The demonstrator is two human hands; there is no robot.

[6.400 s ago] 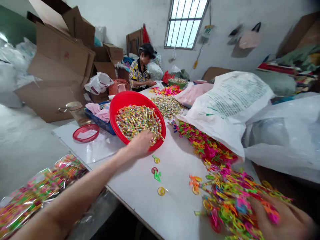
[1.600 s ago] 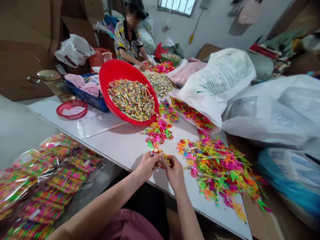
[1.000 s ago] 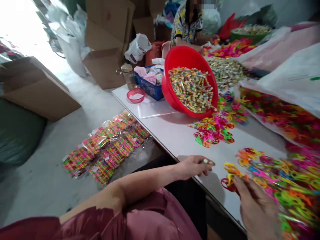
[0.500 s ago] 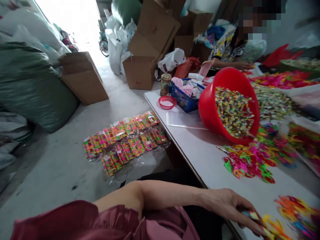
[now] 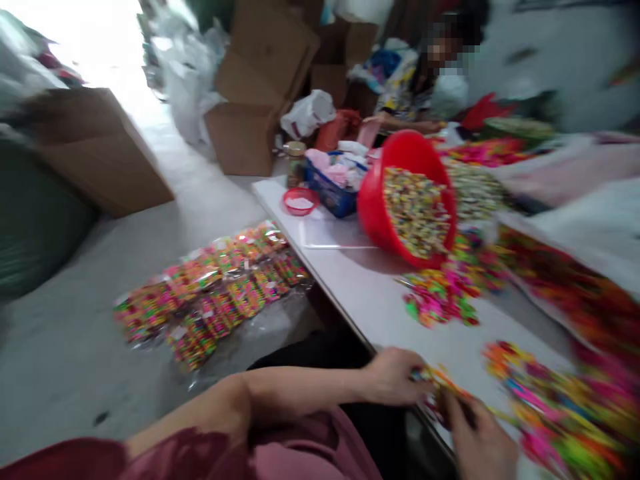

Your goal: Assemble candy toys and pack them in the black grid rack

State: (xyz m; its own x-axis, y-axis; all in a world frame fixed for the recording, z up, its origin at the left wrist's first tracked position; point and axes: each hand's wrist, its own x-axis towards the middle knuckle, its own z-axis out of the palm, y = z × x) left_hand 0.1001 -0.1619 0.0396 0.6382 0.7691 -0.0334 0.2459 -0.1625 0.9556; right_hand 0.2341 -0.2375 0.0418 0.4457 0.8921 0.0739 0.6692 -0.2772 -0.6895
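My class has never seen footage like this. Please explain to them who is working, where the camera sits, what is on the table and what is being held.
There is no robot: these are a person's bare hands, filmed by one camera worn on the head, looking forward and down. On the white table lie heaps of bright plastic pieces. Behind them stand a tilted red tub full of small pieces, a blue basket, a small red basket and a jar. The left hand and right hand meet near the table's edge, holding small colourful items, too blurred to name.
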